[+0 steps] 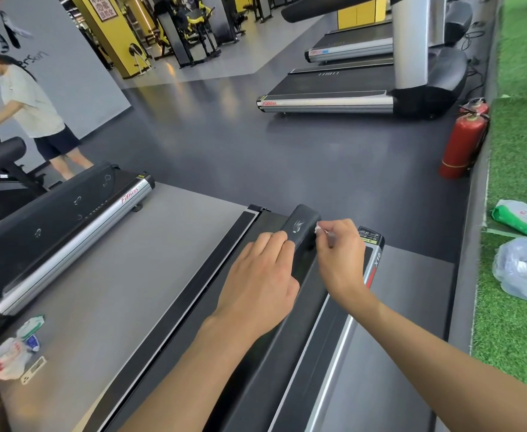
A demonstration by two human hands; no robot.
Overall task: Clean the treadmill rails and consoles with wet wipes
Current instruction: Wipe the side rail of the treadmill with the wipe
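Wiping underway: my right hand (340,257) pinches a white wet wipe (318,227) at the black handrail (301,222), left hand (256,279) flat; consoles pending

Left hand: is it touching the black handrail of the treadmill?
Touching. The head view shows the left hand resting on the black handrail, its fingers lying on the top with no gap.

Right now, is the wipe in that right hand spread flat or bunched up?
Bunched up: only a small white wad of wipe shows, pinched by the right hand beside the end of the black rail.
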